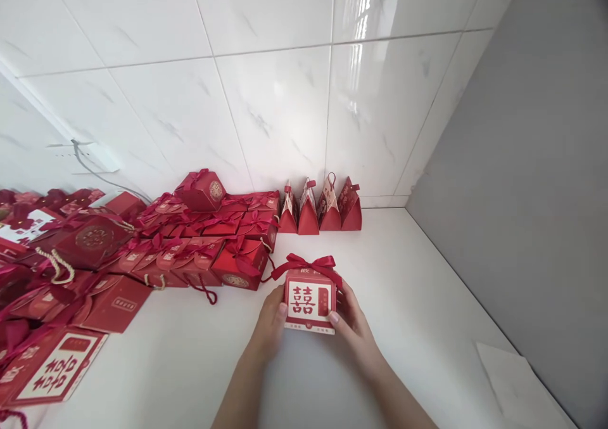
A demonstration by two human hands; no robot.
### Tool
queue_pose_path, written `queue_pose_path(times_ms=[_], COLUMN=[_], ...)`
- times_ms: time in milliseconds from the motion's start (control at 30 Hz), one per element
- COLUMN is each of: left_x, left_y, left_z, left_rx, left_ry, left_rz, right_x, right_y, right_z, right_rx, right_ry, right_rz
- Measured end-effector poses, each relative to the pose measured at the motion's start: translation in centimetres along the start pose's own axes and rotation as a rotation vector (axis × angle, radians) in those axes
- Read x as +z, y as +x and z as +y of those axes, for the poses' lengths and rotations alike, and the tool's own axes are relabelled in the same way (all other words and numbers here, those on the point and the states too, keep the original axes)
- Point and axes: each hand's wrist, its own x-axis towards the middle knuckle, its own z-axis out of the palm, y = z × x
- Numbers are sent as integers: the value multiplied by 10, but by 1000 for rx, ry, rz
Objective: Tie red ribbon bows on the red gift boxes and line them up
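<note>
A small red and white gift box [304, 302] with a red ribbon bow on top is held upright at the middle of the white table [403, 353]. My left hand [272, 321] grips its left side, the thumb along the front edge. On the right side, my right hand [352, 318] is wrapped round the box with its thumb on the front lower corner. The box's front shows a large red double character and a small red label.
Many red gift boxes [194, 261] with ribbons and cord handles crowd the left. Several pointed red boxes [308, 217] stand in a row against the tiled wall [280, 112]. A white sheet [517, 384] lies at the right, by a grey panel [522, 182].
</note>
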Motion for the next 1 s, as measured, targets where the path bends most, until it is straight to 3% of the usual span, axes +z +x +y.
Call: queue_pose_path(times_ms=[300,500,1000], left_x=[3,7,13], left_y=[4,5,7], left_z=[-12,-17,-16], left_rx=[2,-23,-47], left_ry=[-49,-44,47], left_rz=[21,57,142], right_x=[-1,-3,-9], right_y=[0,3,9], right_z=[6,6,14], right_rx=[22,-46,-144], right_ry=[-12,-14,-55], right_rz=[41,44,48])
